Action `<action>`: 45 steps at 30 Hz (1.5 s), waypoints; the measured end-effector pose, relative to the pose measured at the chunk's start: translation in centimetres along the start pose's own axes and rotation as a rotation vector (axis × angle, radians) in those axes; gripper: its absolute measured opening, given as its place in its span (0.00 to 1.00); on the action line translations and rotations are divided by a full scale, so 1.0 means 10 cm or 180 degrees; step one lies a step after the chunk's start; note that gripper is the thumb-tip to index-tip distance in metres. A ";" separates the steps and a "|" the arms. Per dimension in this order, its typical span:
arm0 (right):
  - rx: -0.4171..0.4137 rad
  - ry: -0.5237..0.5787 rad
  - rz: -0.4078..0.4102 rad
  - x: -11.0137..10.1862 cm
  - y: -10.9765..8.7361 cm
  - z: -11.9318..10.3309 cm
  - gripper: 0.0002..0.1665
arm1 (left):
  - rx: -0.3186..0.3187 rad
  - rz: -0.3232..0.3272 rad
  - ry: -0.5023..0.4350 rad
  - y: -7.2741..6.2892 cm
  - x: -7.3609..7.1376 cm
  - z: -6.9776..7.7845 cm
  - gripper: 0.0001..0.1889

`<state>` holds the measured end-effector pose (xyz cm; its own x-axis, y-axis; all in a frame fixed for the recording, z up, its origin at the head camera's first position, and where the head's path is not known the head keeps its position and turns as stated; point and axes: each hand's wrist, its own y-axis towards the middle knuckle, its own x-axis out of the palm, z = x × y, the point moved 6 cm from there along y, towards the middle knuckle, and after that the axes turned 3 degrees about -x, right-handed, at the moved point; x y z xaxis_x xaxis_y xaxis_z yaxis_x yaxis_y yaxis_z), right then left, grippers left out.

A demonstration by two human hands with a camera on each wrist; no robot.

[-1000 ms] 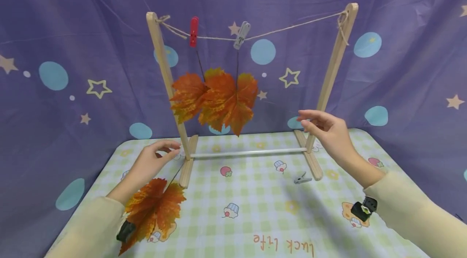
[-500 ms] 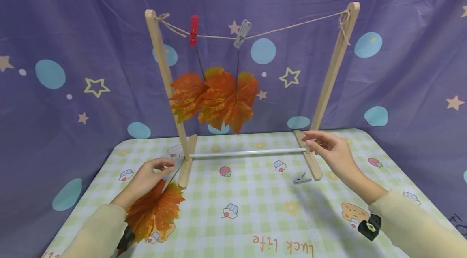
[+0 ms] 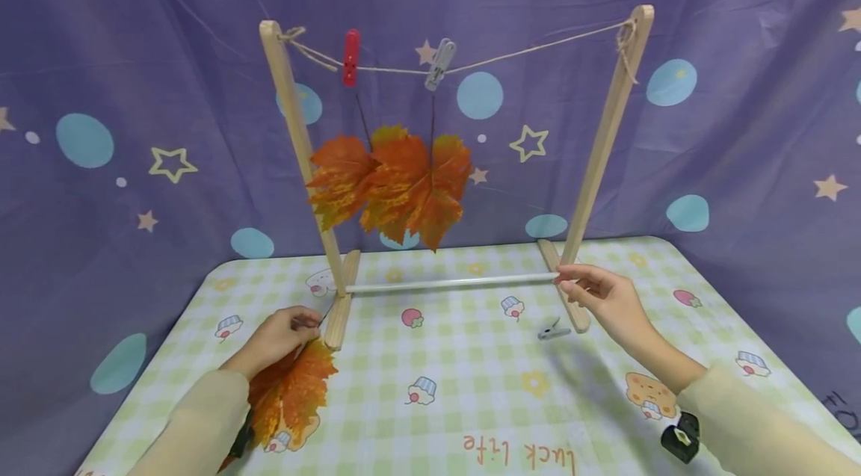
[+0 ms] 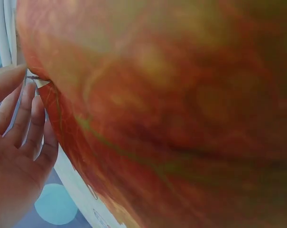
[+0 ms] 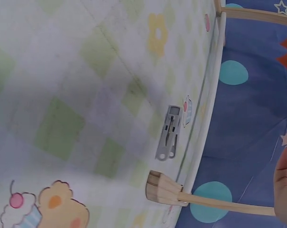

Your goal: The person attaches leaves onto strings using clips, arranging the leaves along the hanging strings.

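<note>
My left hand (image 3: 285, 338) is at the stem of an orange maple leaf (image 3: 299, 394) lying at the table's left; thumb and forefinger pinch the thin stem. In the left wrist view the leaf (image 4: 171, 114) fills most of the picture, and the left hand (image 4: 22, 152) shows at its edge. My right hand (image 3: 608, 300), fingers loosely bent with nothing in them, hovers by the rack's right foot, above and beyond a grey clothespin (image 3: 554, 329). That clothespin (image 5: 169, 133) lies on the tablecloth in the right wrist view, where the right hand (image 5: 286, 185) shows only in part.
A wooden rack (image 3: 602, 147) holds a sagging twine line (image 3: 531, 50). From it hang two maple leaves (image 3: 430, 188), one by a red clothespin (image 3: 351, 59), one by a grey clothespin (image 3: 440, 65). A white rod (image 3: 451, 283) joins the rack's feet. A purple curtain (image 3: 740, 125) stands behind.
My left hand has moved down onto the stem of the lying leaf. The right hand has come down from beside the right post toward the rack's foot and the loose clothespin.
</note>
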<state>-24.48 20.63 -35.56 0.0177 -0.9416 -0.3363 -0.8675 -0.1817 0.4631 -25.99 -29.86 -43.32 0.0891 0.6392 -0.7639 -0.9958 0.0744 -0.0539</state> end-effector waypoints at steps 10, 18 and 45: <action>0.0152 -0.0114 -0.0068 0.02 -0.05 0.13 0.16 | -0.0013 0.0048 0.0217 0.08 -0.01 -0.03 0.11; 0.0346 -0.0274 -0.0258 0.00 -0.10 0.28 0.17 | -0.0053 0.0075 0.0341 0.10 -0.02 -0.01 0.15; 0.0564 -0.0720 -0.1361 0.10 -0.13 0.88 0.23 | -0.0215 0.0125 0.0133 0.06 -0.04 -0.05 0.14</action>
<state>-27.75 22.37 -43.71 0.2983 -0.7050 -0.6434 -0.8774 -0.4679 0.1058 -26.61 -30.49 -43.39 0.0504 0.6079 -0.7924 -0.9978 -0.0027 -0.0656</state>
